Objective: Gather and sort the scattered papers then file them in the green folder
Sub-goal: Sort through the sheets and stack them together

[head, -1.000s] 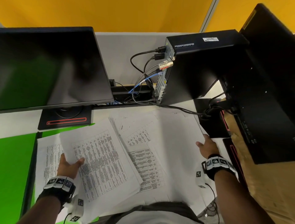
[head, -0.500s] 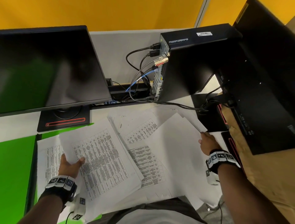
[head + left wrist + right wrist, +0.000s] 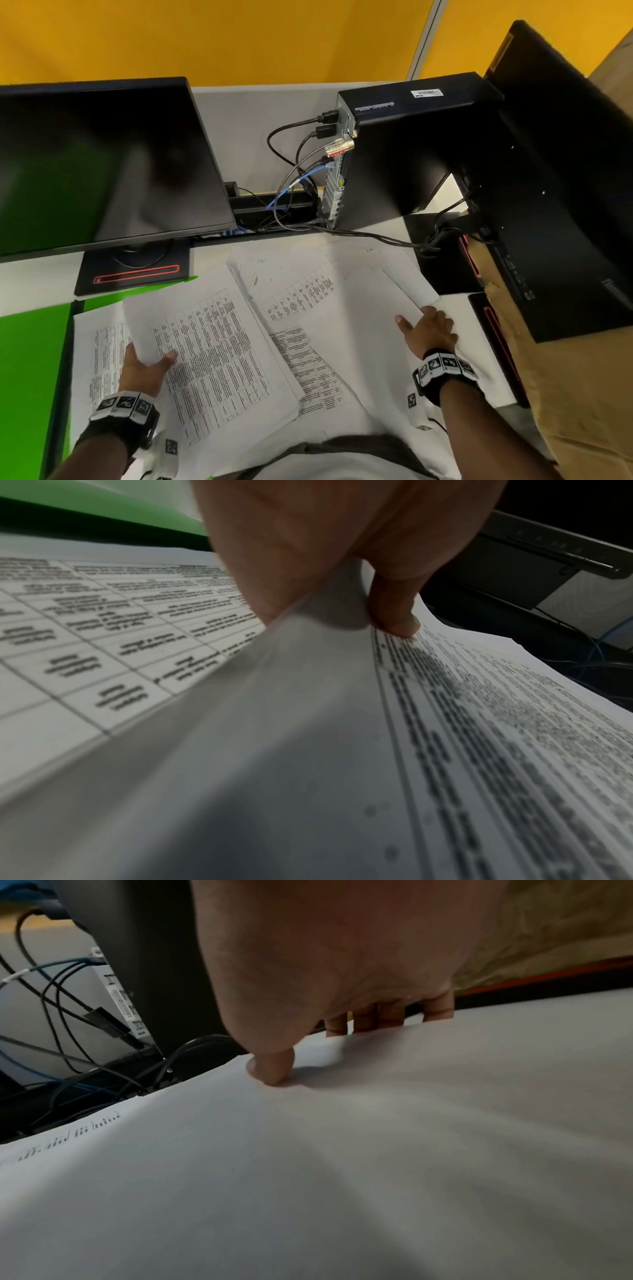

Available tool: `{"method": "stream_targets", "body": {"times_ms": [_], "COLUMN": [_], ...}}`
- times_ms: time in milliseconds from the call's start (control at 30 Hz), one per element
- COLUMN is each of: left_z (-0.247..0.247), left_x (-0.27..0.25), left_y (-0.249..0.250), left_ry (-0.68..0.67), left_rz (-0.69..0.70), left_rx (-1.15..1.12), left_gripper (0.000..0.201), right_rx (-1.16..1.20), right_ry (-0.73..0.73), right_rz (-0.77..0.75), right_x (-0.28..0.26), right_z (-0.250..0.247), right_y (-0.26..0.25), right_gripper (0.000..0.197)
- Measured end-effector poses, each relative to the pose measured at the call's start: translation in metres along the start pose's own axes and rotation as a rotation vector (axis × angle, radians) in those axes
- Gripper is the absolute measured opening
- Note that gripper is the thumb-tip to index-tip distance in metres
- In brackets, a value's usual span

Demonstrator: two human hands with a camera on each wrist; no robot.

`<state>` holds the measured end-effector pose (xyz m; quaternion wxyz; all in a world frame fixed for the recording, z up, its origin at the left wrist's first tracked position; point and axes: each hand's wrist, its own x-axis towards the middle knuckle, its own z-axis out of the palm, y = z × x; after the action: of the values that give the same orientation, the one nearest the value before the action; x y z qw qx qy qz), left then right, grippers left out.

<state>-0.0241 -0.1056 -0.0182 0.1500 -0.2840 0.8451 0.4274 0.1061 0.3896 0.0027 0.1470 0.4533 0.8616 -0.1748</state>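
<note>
Looking down from the head view, we see scattered papers [image 3: 291, 308] fanned over the white surface [image 3: 34, 284] before us. Our left hand [image 3: 144, 368] pinches the near-left edge of a printed table sheet [image 3: 219, 356], thumb on top and fingers hidden beneath it. Our right hand [image 3: 430, 330] grips the far-right corner of a blank sheet [image 3: 363, 329], thumb lying on top and fingers tucked out of sight under the edge. The green folder [image 3: 30, 370] lies open at the left, partly under the leftmost papers. A monitor [image 3: 99, 161] stands at the back left on its black base [image 3: 133, 270], a black computer tower [image 3: 404, 150] sits behind the papers with cables [image 3: 294, 178] plugged in, and a second dark screen [image 3: 561, 192] leans at the right beside brown cardboard [image 3: 582, 394].

From the left wrist view, we find the left hand [image 3: 342, 547] clamping the table sheet [image 3: 479, 737], thumb [image 3: 394, 610] pressed on the printed face, the sheet lifted clear of another printed page [image 3: 103, 647] below. A strip of the green folder [image 3: 103, 515] shows behind.

From the right wrist view, the right hand [image 3: 342, 961] holds the blank sheet [image 3: 342, 1164], thumb [image 3: 270, 1066] pressing down near its edge while the fingers [image 3: 369, 1018] curl behind and below that edge. Cables [image 3: 68, 1015] and the tower [image 3: 150, 961] stand at the left, the cardboard [image 3: 548, 934] at the right.
</note>
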Motion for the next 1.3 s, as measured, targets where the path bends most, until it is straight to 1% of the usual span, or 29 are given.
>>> {"method": "stream_targets", "body": {"times_ms": [100,167,233,300,367,433,500,567,667,733,867,933,967,1033,1067,1167,1233,1300], "left_z": [-0.001,-0.001,-0.001,-0.002,-0.002,-0.002,-0.001,-0.002,-0.003,-0.003,-0.003,-0.003,-0.004,-0.004,-0.004,-0.006,-0.008,-0.008], "left_x": [-0.014,-0.014,-0.013,-0.011,-0.01,-0.011,-0.012,-0.012,-0.014,-0.014,-0.014,-0.015,-0.015,-0.016,-0.018,-0.023,-0.023,-0.022], "left_y": [0.013,0.012,0.01,0.01,0.009,0.009,0.009,0.01,0.01,0.01,0.011,0.011,0.011,0.012,0.013,0.017,0.017,0.016], "left_ry": [0.006,0.009,0.016,0.014,0.011,0.015,0.016,0.017,0.014,0.007,-0.003,-0.012,-0.015,-0.02,-0.021,-0.021,-0.029,-0.029], "left_rz": [-0.001,-0.001,-0.003,0.012,0.013,0.006,0.018,0.015,0.011,0.018,0.027,0.037,0.045,0.051,0.051,0.047,0.043,0.034], "left_rx": [-0.023,-0.027,-0.028,-0.019,-0.027,-0.021,-0.019,-0.023,-0.042,-0.056,-0.076,-0.085,-0.09,-0.109,-0.12,-0.131,-0.115,-0.114], "left_gripper": [0.059,0.059,0.06,0.06,0.061,0.061,0.061,0.061,0.06,0.059,0.059,0.058,0.057,0.056,0.056,0.056,0.058,0.058], "right_rx": [0.026,0.052,0.035,0.015,0.038,0.096,0.124,0.092,0.022,0.002,0.042,0.095,0.121,0.209,0.291,0.609,0.761,0.911], "right_ry": [-0.007,0.031,0.062,0.01,-0.062,-0.066,-0.021,-0.003,-0.026,-0.044,-0.106,-0.096,-0.086,-0.087,-0.103,-0.158,-0.188,-0.265], "right_rz": [0.026,0.037,0.016,-0.042,-0.073,-0.07,-0.065,-0.052,-0.031,-0.083,-0.265,-0.364,-0.412,-0.523,-0.58,-0.71,-0.745,-0.703], "right_x": [-0.002,-0.004,-0.006,-0.008,-0.008,-0.008,-0.009,-0.012,-0.016,-0.017,-0.019,-0.021,-0.024,-0.038,-0.047,-0.077,-0.087,-0.091], "right_z": [-0.001,-0.003,-0.004,-0.002,-0.002,-0.005,-0.008,-0.009,-0.011,-0.016,-0.043,-0.067,-0.082,-0.116,-0.132,-0.166,-0.163,-0.137], "right_y": [0.005,0.007,0.008,0.01,0.012,0.01,0.005,-0.002,-0.005,-0.007,-0.019,-0.031,-0.041,-0.064,-0.078,-0.118,-0.143,-0.168], "right_gripper": [0.082,0.084,0.079,0.075,0.076,0.072,0.066,0.063,0.062,0.062,0.059,0.058,0.052,0.026,0.022,0.031,0.037,0.039]}}
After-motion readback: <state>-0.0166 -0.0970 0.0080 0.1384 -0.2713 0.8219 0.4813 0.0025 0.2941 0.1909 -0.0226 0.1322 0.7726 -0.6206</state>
